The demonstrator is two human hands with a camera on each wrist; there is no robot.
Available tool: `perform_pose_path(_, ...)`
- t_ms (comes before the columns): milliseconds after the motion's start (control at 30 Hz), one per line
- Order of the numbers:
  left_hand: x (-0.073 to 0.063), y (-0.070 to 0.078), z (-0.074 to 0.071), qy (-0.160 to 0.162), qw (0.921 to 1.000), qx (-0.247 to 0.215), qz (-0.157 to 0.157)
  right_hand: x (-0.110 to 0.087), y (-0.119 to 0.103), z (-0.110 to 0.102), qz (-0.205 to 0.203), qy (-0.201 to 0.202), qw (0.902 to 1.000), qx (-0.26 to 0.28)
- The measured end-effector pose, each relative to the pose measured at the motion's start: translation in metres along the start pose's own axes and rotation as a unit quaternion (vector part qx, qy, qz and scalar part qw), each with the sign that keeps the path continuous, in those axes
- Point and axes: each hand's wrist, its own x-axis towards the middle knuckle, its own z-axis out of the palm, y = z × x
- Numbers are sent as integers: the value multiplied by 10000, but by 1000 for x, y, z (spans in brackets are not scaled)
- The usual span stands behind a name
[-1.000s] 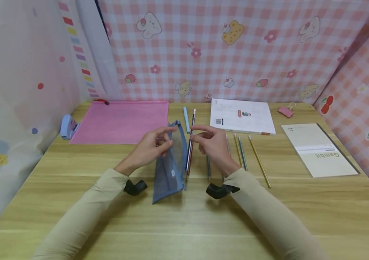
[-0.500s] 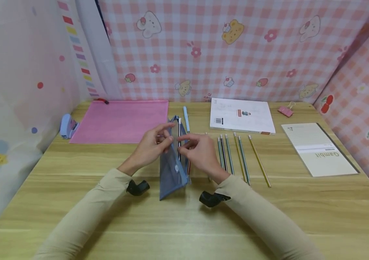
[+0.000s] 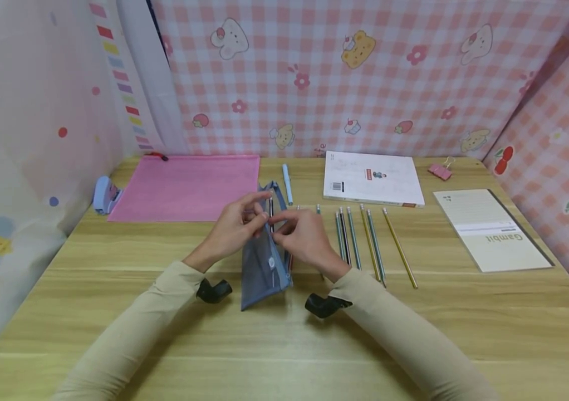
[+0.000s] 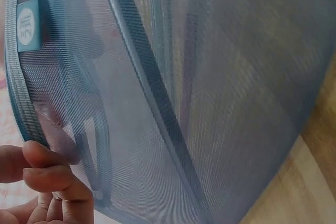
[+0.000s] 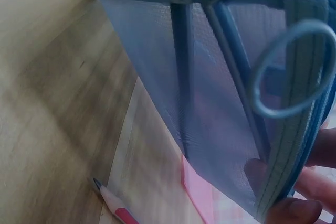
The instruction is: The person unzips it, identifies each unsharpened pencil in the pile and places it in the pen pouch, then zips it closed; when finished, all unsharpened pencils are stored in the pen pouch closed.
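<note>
A blue mesh zip pouch (image 3: pixel 259 273) stands on its side at the middle of the table, its zipped mouth open. My left hand (image 3: pixel 236 223) pinches its far rim between thumb and fingers; the left wrist view has those fingertips (image 4: pixel 50 166) on the zip edge. At the mouth, my right hand (image 3: pixel 304 234) pinches a dark striped pencil (image 3: pixel 271 209), whose lower part is inside the pouch. Through the mesh (image 5: pixel 142 40) in the right wrist view, long narrow shapes show. A light blue zip-pull ring (image 5: pixel 257 90) hangs from the zip.
Several pencils (image 3: pixel 354 239) lie right of my right hand; a red one (image 5: pixel 121 211) lies close by the pouch. Behind are a light blue pen (image 3: pixel 287 184), a pink pouch (image 3: pixel 189 189) and a white book (image 3: pixel 372 178). A stapler (image 3: pixel 106 195), notebook (image 3: pixel 492 231) and binder clip (image 3: pixel 441 171) lie farther out.
My right hand has moved left with the striped pencil from beside the pouch to its mouth, and the pencil has sunk lower inside. My left hand keeps its pinch on the rim.
</note>
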Motion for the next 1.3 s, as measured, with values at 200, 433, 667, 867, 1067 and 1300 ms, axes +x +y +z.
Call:
perform_pose_path(200,1,0,-1,-56,9999,-18,-87,0,2,-4,-159,198,9996,-133)
perform_pose_path(433,2,-4,0,-91,9999,-32,-97,-6,7,-28,-365,855,9957,-47)
perform_pose_path(667,3,-2,-2,-140,9998,20,-110,-12,36,-67,49,1104,9938,-99)
perform_pose_path(867,2,-2,-3,-210,9997,-24,-138,-17,63,-91,409,1052,9921,-547)
perform_pose_path(1067,1,-2,-3,-243,9996,-80,-133,-23,84,-95,553,454,9911,-1126)
perform_pose_path(1300,1,-3,-3,-267,9995,-77,-135,-22,97,-89,151,-48,9775,-2104)
